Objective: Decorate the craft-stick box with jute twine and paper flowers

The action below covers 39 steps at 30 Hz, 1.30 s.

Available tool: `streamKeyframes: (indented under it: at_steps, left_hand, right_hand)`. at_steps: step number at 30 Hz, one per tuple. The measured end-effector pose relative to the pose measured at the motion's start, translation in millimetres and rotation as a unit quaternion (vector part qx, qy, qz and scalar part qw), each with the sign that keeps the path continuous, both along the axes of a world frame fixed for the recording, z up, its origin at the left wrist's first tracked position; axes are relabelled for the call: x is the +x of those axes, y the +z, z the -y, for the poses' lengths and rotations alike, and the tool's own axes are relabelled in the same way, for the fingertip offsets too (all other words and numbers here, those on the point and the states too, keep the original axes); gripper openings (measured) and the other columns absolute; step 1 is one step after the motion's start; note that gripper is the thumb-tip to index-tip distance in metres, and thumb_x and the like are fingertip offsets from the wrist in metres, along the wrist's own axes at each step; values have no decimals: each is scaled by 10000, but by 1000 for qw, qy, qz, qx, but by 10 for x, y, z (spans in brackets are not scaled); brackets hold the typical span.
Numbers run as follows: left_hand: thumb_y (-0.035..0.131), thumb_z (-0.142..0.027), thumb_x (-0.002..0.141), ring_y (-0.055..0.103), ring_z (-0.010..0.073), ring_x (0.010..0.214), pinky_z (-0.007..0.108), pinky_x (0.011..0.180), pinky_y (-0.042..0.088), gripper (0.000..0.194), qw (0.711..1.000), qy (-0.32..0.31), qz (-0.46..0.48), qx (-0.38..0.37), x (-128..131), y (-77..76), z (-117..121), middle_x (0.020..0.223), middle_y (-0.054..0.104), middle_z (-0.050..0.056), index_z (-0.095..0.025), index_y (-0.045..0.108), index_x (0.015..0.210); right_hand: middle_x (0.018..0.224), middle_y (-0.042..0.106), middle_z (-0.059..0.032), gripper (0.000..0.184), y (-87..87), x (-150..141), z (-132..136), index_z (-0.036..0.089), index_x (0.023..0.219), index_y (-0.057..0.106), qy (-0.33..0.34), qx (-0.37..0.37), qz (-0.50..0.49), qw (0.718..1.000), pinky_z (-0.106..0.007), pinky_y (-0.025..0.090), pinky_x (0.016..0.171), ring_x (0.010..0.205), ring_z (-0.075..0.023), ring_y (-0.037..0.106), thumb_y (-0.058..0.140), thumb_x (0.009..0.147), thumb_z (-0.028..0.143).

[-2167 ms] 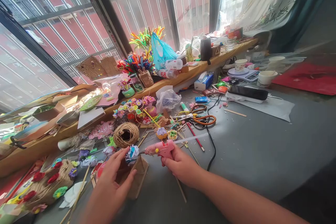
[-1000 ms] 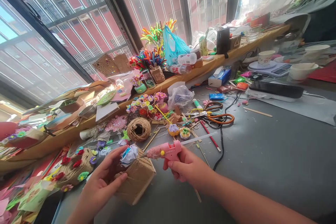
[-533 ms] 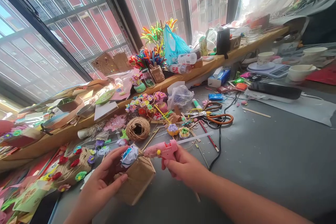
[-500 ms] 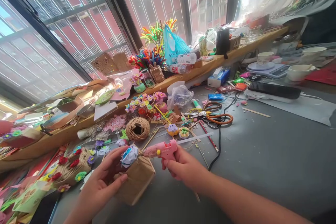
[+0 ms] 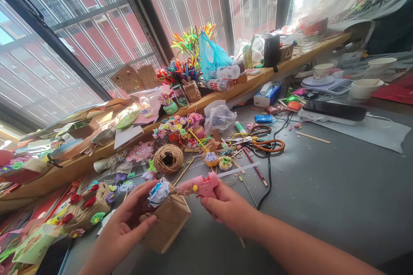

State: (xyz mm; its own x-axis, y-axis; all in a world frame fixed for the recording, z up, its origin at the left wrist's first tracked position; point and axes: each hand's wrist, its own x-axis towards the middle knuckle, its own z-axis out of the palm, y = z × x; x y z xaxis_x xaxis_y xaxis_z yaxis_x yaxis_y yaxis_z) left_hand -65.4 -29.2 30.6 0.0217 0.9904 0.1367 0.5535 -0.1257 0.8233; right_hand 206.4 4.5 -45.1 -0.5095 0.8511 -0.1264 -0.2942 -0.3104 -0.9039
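A small brown cardboard box is tilted in my left hand, whose thumb presses its near side. My left fingertips touch a crumpled white and blue paper flower at the box's upper edge. Whether the flower is fixed there I cannot tell. My right hand is wrapped round the handle of a pink hot glue gun. Its metal nozzle points left and meets the right side of the flower. A clear glue stick sticks out of the gun's back.
Behind my hands lie a twine roll, two paper flowers, scissors and a red pencil. A black cable runs right of the gun. A twine-covered piece with flowers stands left. A phone lies right.
Since the oldest frame, the box has been raised and tilted, with more of its side showing. The view has shifted. Over the last second, both hands and the nozzle stay nearly still.
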Motion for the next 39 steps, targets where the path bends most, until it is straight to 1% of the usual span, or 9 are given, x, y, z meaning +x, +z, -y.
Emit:
streamKeyframes:
  at_steps: [3,10,13,18,26,31,35,37,39]
  left_hand:
    - [787,-561,871,597,379,1406,420,1069,615,553,1000,2,3,-2,8,1,2,1553,598,62,-348,701,1373]
    - [775,-561,876,611,381,1389,397,1018,643,556,1000,3,-20,4,36,16,6,1553,596,73,-328,706,1376]
    - [769,-505,899,591,369,1416,402,1072,607,518,999,-29,-35,9,-24,-1,-29,1553,602,57,-358,700,1391]
    - [703,-436,958,555,369,1452,434,1107,576,532,990,-82,-111,27,-120,-31,-91,1605,552,66,-380,626,1481]
    - [624,-319,979,577,332,1428,465,1149,534,531,962,-95,-250,63,231,-25,-43,1560,589,71,-391,594,1504]
    - [592,-309,998,622,295,1365,425,1123,550,500,960,-72,-248,106,332,-155,-21,1509,614,70,-383,596,1493]
    - [569,-310,1013,611,297,1373,429,1106,558,487,961,-53,-254,97,407,-178,-3,1496,611,89,-343,584,1499]
    - [566,-303,1009,602,306,1383,460,1121,544,492,960,-37,-259,102,485,-187,9,1493,614,92,-325,581,1500]
    - [555,-300,1007,595,312,1385,491,1138,525,480,960,-1,-254,117,584,-215,19,1488,617,92,-312,593,1485]
  right_hand:
    - [719,464,82,446,-20,1,10,212,1217,579,2,1,-11,1000,-274,282,566,623,-122,364,721,847,415]
    - [913,685,13,298,-16,50,25,222,1096,621,-18,18,2,1000,-275,339,594,661,-120,469,695,817,300]
    - [944,740,-8,325,16,120,20,218,1108,657,-26,15,1,1000,-270,349,576,640,-119,501,687,790,273]
    - [880,767,-47,393,46,236,-11,174,1058,661,-49,-16,-21,998,-264,333,506,537,-107,497,724,723,370]
    - [856,761,-45,306,41,420,-135,195,918,655,-154,4,-26,988,-269,326,495,518,-111,517,752,692,376]
    - [883,774,-68,227,-32,534,-157,192,877,673,-171,-6,-55,984,-266,319,480,534,-118,540,746,732,350]
    - [862,780,-73,170,-34,533,-144,182,846,700,-173,-11,-93,981,-262,332,479,533,-121,549,747,756,318]
    - [832,779,-80,159,-4,583,-186,180,825,705,-242,-11,-124,962,-269,347,469,517,-132,550,773,722,281]
    - [822,775,-81,137,27,721,-274,193,762,680,-369,-8,-155,916,-292,395,476,520,-148,563,784,682,233]
